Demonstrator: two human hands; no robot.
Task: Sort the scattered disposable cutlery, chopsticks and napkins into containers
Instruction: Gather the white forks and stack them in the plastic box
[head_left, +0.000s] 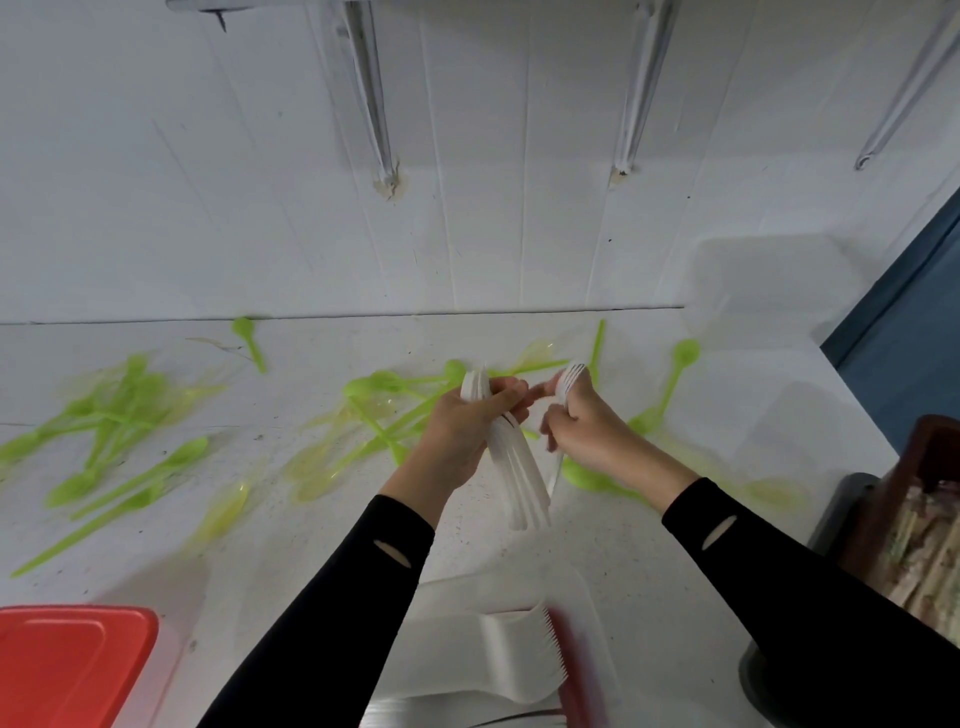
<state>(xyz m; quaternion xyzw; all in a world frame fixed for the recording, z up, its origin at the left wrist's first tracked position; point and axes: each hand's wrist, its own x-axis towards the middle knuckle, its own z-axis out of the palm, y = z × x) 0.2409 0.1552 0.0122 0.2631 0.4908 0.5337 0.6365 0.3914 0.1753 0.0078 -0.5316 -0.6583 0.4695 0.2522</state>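
Here our left grip (467, 431) clamps a bundle of white plastic cutlery (514, 467); our right grip (587, 431) pinches a white fork (571, 375) above green spoons (182, 457) on the surface (649, 566).

A white panelled wall (260, 182) rises straight behind the surface (322, 545), its boards marked off by thin seams that run up and fan outward. Three pale metal brackets slant down it – one on the left (371, 104), one in the middle (636, 93), one far right (904, 98) – and the plaster is chipped (388, 186) where the left one meets the wall. The surface is white too, flecked with small dark specks. A blue panel (904, 332) stands beyond its right edge.
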